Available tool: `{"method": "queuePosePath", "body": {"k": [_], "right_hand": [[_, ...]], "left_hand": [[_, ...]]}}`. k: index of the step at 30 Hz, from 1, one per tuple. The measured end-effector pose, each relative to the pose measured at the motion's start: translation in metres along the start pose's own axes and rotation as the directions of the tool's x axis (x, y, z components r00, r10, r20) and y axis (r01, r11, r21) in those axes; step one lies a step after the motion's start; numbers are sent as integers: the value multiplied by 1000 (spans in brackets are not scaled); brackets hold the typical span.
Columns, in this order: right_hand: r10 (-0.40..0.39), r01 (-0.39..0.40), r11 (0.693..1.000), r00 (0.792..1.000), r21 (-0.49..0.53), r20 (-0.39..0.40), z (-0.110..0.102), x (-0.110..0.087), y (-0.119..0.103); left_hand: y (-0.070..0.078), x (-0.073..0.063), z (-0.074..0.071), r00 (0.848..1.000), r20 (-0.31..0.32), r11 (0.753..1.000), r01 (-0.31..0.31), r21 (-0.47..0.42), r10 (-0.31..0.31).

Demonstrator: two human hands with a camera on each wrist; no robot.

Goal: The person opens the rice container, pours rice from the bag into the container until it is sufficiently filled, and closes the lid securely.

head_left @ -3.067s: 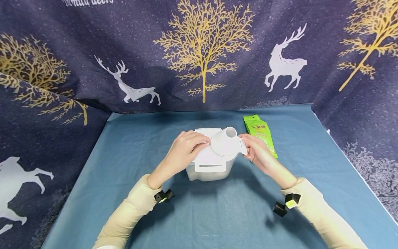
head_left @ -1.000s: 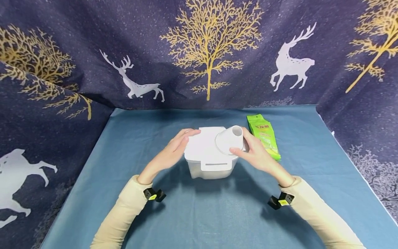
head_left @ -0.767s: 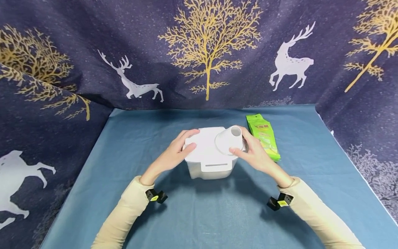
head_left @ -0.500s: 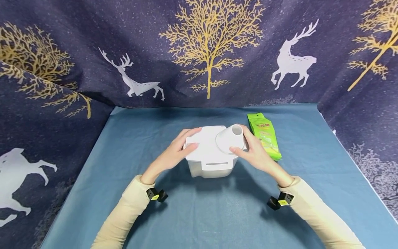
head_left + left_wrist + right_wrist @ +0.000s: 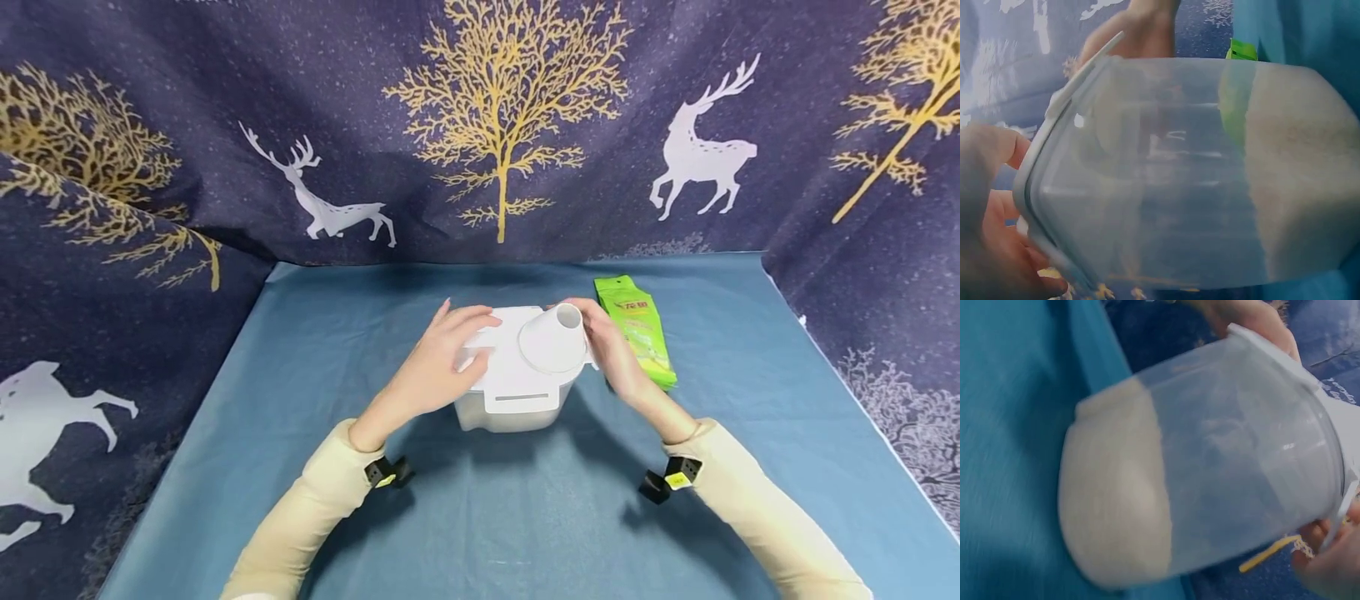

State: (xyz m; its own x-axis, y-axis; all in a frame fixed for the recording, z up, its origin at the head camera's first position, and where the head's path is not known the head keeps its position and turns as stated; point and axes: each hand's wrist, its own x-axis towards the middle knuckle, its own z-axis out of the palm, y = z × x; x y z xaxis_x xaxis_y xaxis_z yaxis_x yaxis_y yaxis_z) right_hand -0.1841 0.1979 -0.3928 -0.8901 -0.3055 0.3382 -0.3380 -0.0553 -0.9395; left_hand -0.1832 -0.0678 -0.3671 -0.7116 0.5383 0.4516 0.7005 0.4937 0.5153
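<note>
A translucent plastic storage box (image 5: 512,417) stands on the blue cloth, its lower part filled with something pale, as the right wrist view shows (image 5: 1116,494). Its white lid (image 5: 504,371) carries a short white tube-like cup (image 5: 553,337) at the right. Over the lid's left part my left hand (image 5: 442,358) lies with spread, bent fingers, thumb near the front. My right hand (image 5: 611,346) is at the lid's right side behind the cup, next to a tilted-out white side flap (image 5: 1339,519). Whether its fingers pinch that flap I cannot tell.
A green packet (image 5: 637,329) lies on the blue cloth (image 5: 495,517) just behind and right of my right hand. A dark fabric backdrop (image 5: 420,100) with deer and golden trees hangs behind the table's far edge.
My left hand has moved from the lid's left edge farther over its top. My right hand has let go its thumb from the cup's front and shifted behind it; the right flap now sticks out.
</note>
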Motion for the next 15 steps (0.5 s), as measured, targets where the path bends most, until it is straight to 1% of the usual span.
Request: {"method": "queuePosePath", "body": {"k": [1,2,3,5,7,9,11,13,15], "right_hand": [[49,-48,999,998,20,-42,1,3,-1],[102,-101,995,991,19,-87,2,6,-2],[162,-160,987,979,20,-124,3,8,-2],[275,-276,961,946,20,-170,4,12,-4],[364,-363,931,915,37,-173,5,13,-4],[420,-411,907,896,88,-146,6,13,-4],[450,-433,891,884,138,-128,8,12,-3],[464,-439,879,878,186,-119,9,12,-2],[460,-428,875,880,225,-117,10,11,-1]], "left_hand": [[2,2,1,1000,0,999,-7,49,7],[4,4,2,1000,0,995,-8,97,8],[5,5,4,1000,-2,990,-8,140,8],[5,7,7,1000,-11,981,-4,195,7],[4,7,10,999,-34,979,-3,205,11],[3,7,14,998,-65,984,-11,179,23],[1,6,17,993,-106,988,-28,149,44],[0,6,20,986,-155,991,-50,123,69],[0,6,23,974,-209,992,-67,109,89]]}}
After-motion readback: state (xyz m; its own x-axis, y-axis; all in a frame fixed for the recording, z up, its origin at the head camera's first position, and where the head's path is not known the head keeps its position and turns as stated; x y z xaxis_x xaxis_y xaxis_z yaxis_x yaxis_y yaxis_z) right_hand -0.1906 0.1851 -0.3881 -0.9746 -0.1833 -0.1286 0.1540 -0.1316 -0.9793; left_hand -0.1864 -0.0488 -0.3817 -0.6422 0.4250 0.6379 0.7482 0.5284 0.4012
